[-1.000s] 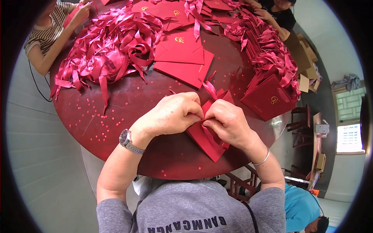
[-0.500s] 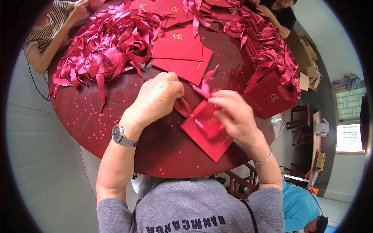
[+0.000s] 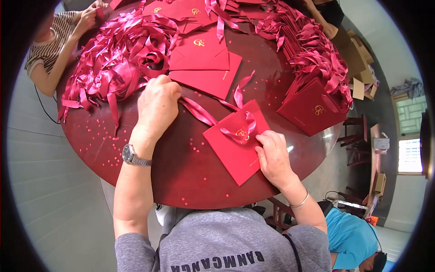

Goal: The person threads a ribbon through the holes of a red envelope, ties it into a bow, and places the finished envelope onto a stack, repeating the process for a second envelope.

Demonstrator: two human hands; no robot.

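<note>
A flat red paper gift bag with a gold emblem lies slanted on the table in front of me. A pink satin ribbon runs from its top edge to my left hand, whose closed fingers hold the ribbon's end. Another ribbon tail stands up beyond the bag's top, and a ribbon loop droops over its front. My right hand is closed on the bag's right edge, thumb and fingers together. Just beyond my left hand lie more flat red bags, overlapping one another.
A large heap of loose pink ribbons covers the far left. Ribboned red bags stand in a packed row along the right. Small red paper dots litter the round dark-red table. Other people's hands work across the table.
My left hand has moved left, drawing the ribbon out long. My right hand has dropped from the ribbon above the bag to the bag's right edge.
</note>
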